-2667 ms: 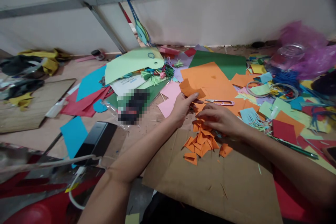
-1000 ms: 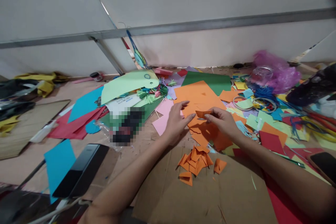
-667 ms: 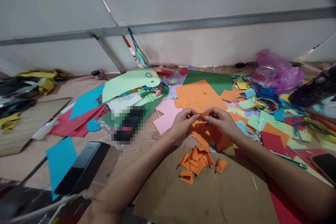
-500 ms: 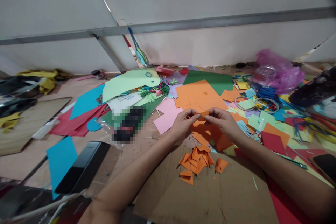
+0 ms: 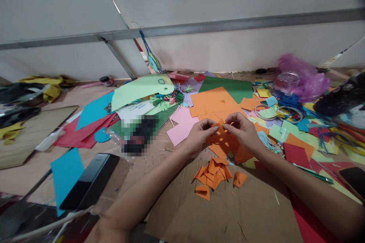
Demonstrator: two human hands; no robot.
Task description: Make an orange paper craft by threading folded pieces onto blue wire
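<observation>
Right hand (image 5: pixel 242 132) has lifted its fingers slightly since a moment ago | left hand (image 5: pixel 201 134) clamps a small orange paper (image 5: pixel 219 126) over the orange sheets (image 5: pixel 211 101), fingers partly hiding it | right thumb at its edge; whether that hand grips, I can't tell | orange pieces (image 5: pixel 213 172) heaped on cardboard (image 5: pixel 228 212), cut off below

The held orange paper piece (image 5: pixel 220 126) is partly hidden by the hands (image 5: pixel 199 136) (image 5: pixel 242 131). A dark object (image 5: pixel 141 134) is pixelated; the near cardboard (image 5: pixel 216 216) is cropped below.
</observation>
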